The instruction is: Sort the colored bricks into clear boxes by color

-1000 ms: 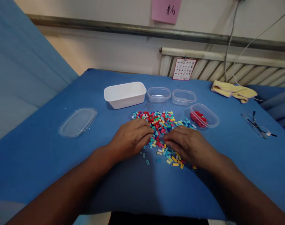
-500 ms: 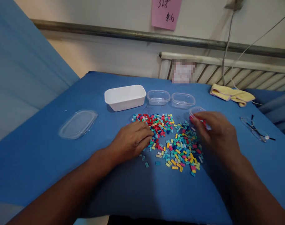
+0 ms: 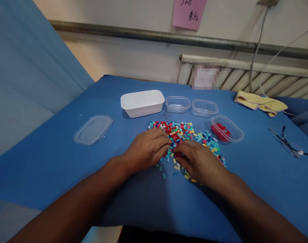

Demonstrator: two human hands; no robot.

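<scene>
A heap of small, multicoloured toy building bricks [image 3: 183, 130] is spread on the blue table cover, with many red ones in its middle. My left hand [image 3: 150, 146] rests at the heap's left side, fingers curled together; whatever is under the fingertips is hidden. Close beside it, my right hand [image 3: 200, 162] reaches into the heap from the right, its thumb and forefinger closed around a red brick [image 3: 178, 154], mostly covered by the fingers. Red bricks [image 3: 221, 131] lie in the left part of a clear plastic tub [image 3: 236, 133] to the right of the heap.
Behind the heap stand a white tray [image 3: 142, 109] and two clear tubs, the left tub [image 3: 177, 109] and the right tub [image 3: 204, 113]. Clear lids [image 3: 93, 130] lie on the left. A yellow cloth [image 3: 260, 102] and eyeglasses [image 3: 286, 141] are at the right.
My right hand has moved left from the clear tub to the heap, uncovering the tub with its red bricks. My left hand stays at the heap. The view has shifted slightly.
</scene>
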